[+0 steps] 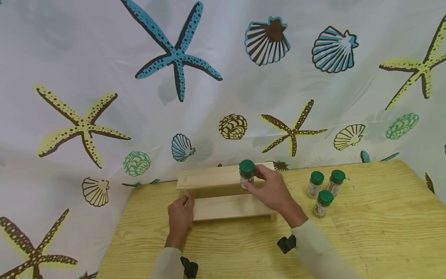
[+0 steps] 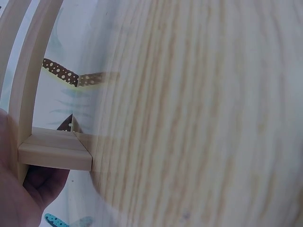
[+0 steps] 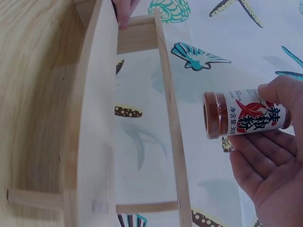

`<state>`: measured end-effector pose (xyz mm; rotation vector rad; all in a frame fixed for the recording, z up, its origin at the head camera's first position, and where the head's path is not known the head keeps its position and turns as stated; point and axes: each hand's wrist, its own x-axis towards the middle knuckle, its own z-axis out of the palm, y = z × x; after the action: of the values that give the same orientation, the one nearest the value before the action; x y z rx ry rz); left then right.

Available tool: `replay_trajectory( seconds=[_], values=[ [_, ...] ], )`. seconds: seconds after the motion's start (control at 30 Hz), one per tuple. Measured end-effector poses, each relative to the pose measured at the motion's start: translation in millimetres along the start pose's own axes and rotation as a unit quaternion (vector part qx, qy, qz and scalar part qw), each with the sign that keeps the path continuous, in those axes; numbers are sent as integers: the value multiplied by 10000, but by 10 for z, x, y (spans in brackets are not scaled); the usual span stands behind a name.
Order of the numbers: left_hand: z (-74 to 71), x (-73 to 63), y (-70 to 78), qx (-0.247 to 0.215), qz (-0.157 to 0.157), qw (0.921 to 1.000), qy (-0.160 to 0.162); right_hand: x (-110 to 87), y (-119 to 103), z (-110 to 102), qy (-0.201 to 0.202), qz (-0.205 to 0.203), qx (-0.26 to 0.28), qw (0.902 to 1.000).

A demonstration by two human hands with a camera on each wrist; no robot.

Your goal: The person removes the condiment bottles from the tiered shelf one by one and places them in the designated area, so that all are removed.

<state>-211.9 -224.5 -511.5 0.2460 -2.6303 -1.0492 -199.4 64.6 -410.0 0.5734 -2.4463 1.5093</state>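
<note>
A small two-tier wooden shelf (image 1: 230, 207) stands at the back of the table. My left hand (image 1: 180, 217) grips its left end; in the left wrist view, fingers wrap the wooden end piece (image 2: 54, 150). Between thumb and fingers, my right hand (image 1: 273, 190) holds a spice jar (image 1: 246, 174) upright, green lid on top, in front of the upper board. The right wrist view shows the jar (image 3: 246, 113) apart from the shelf, with reddish powder inside and a label with red chilies and Chinese characters. The lid is hidden by the hand there.
Three more green-lidded jars stand grouped right of the shelf: one at the left (image 1: 315, 184), one at the back right (image 1: 335, 183) and one in front (image 1: 323, 203). A cloth with starfish and shells (image 1: 216, 89) hangs close behind the wooden table (image 1: 376, 232).
</note>
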Motion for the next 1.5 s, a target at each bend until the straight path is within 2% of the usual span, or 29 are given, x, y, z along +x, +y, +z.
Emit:
replay_trajectory(
  seconds=[0.23, 0.57, 0.83, 0.9, 1.1, 1.5],
  values=[
    [5, 8, 0, 37, 0, 10000, -38, -70, 89, -274, 313, -85, -257, 9991],
    [-1, 10, -1, 50, -17, 10000, -13, -175, 236, -689, 769, 302, -670, 9943],
    [16, 2, -5, 15, 5, 10000, 94, -298, 281, -913, 894, 595, -915, 9900],
    [24, 3, -1, -13, 26, 9999, 111, -341, 302, -975, 969, 636, -995, 9883],
    [27, 17, 13, -46, 13, 9999, 120, -451, 384, -1185, 1380, 411, -1216, 9821],
    [-12, 4, 29, -3, -110, 9999, 38, -689, 579, -1505, 1837, 846, -1552, 9670]
  ],
)
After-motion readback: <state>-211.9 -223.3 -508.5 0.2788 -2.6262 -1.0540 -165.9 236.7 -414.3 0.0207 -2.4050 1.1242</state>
